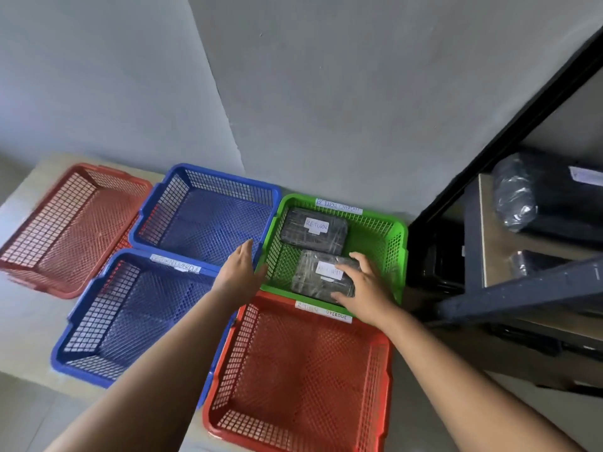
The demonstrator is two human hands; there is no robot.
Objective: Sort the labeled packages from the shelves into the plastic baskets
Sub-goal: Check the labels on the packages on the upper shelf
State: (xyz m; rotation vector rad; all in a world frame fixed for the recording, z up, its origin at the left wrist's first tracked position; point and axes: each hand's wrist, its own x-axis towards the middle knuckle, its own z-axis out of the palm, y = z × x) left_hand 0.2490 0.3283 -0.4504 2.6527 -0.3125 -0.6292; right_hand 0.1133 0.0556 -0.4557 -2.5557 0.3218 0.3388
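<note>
In the head view, you are gripping the near package [313,277] with your right hand [363,290], fingers curling over its far edge and thumb hooking its near edge, inside the green basket [403,243]. It is sitting just beside the far package [313,231], whose label is reading RETURN. Your left hand [239,269] is hovering released, fingers straight, holding nothing, over the rim where the green basket is meeting the blue basket [202,168]. You are likely setting this package down, though I cannot tell whether its base is resting on the mesh yet. Your fingers are covering part of its label, so be checking that word against the tag [339,207] on the basket's far rim before letting go. Be laying it flat and label-up, keeping it from riding onto the far package, and be loosening your grip only once the mesh is bearing its weight. Be lifting the hand straight up so it is not catching the rim. More black packages [515,194] are waiting on the shelf [522,288] at your right, so the sorting is probably far from finished.
</note>
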